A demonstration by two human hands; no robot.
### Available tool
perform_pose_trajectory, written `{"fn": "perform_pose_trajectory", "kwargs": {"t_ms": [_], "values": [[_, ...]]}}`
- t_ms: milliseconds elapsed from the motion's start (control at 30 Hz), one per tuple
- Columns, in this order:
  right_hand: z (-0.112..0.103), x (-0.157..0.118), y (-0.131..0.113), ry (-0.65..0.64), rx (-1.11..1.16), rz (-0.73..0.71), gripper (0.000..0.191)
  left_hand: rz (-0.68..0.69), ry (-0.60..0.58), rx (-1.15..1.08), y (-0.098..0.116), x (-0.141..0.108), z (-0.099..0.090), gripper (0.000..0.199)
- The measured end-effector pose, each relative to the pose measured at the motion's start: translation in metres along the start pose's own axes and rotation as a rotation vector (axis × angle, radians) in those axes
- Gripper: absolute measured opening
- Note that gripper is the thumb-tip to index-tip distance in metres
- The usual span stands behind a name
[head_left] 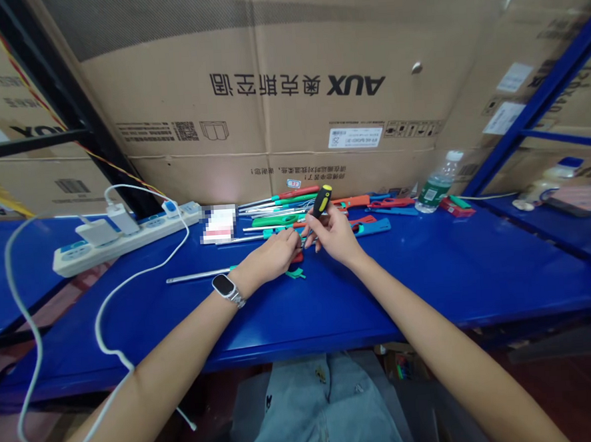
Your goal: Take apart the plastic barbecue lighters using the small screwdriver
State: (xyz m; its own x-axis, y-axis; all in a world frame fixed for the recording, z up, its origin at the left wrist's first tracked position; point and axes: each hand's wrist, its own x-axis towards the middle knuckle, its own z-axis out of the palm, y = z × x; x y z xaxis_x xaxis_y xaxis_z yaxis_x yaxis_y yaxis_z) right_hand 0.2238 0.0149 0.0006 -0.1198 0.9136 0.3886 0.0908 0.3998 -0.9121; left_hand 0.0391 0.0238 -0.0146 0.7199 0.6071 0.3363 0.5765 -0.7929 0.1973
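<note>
At left on the blue metal counter (420, 293), a long white plastic power strip (126, 241) holds white plugs; a thin white cable (101, 319) loops forward to the left forearm. Right of the strip sits a small white box (220, 224), its face pixelated. Before it lies a tool with a long silver metal tube (193, 277) and red-and-teal handle, partly hidden by the left hand (277, 252), whose fingers are curled around it. A small green plastic piece (296, 273) lies just beside. The right hand (334, 235) grips a black-and-yellow screwdriver (322, 203), pointing down toward the left fingers. Behind both hands, a row of similar tools in green, red, orange and blue (299, 204) crowds the counter. Farther right stand a clear green-labelled plastic bottle (436, 184), a small red box (457, 206) and a second, blue-capped bottle (553, 180).

Upside down on the brown cardboard carton (165, 55) behind: "AUX 奥克斯空调", large and black; at left, part of another "AUX" shows. The white sticker (355, 137) is too small to read fully.
</note>
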Motion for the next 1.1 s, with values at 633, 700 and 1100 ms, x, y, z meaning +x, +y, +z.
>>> {"fn": "perform_pose_trajectory", "kwargs": {"t_ms": [633, 700, 1100], "values": [[0.0, -0.001, 0.001, 0.011, -0.032, -0.022, 0.049, 0.059, 0.058, -0.144, -0.018, 0.001, -0.011, 0.021], [0.001, -0.001, 0.001, 0.011, -0.038, -0.024, 0.047, 0.052, 0.038, -0.143, -0.017, 0.001, -0.01, 0.02], [0.001, -0.002, 0.003, -0.002, -0.046, -0.034, 0.044, -0.018, 0.098, -0.2, -0.016, 0.002, -0.009, 0.016]]}}
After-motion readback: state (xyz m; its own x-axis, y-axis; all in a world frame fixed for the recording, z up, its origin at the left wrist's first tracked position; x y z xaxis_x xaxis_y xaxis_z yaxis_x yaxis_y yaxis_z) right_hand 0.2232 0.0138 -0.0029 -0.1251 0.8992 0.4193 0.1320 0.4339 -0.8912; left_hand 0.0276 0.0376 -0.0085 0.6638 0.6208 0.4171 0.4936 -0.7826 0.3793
